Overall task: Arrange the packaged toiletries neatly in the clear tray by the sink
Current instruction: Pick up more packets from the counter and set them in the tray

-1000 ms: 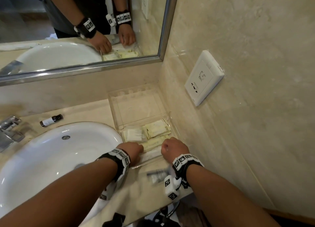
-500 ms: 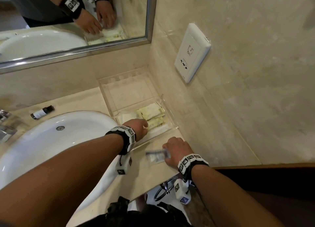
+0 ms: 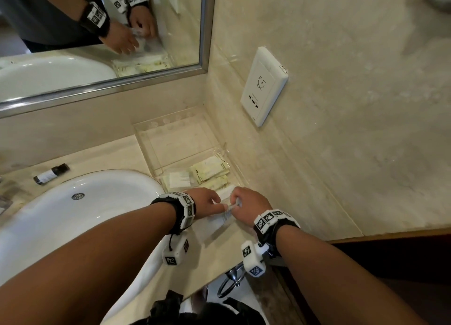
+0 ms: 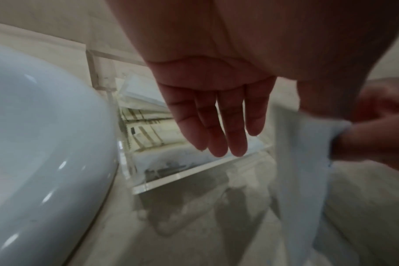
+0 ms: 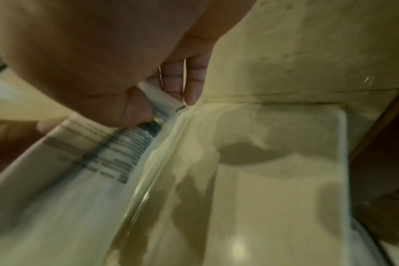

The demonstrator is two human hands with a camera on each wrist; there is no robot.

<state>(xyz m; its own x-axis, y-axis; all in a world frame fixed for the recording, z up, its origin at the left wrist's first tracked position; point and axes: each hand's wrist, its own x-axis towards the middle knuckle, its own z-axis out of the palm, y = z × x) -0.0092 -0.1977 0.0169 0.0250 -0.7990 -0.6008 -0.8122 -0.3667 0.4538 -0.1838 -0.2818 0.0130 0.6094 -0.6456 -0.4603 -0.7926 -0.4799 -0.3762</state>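
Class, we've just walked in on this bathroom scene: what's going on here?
A person is tidying toiletry packets into a clear tray beside the sink. The right hand pinches a white packet just in front of the tray; the left hand meets it, fingers straight. Several packets already lie in the tray.

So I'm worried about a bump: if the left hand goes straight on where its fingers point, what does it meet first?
Probably the clear tray: the left hand points its straight fingers at the near wall, though depth is unclear.
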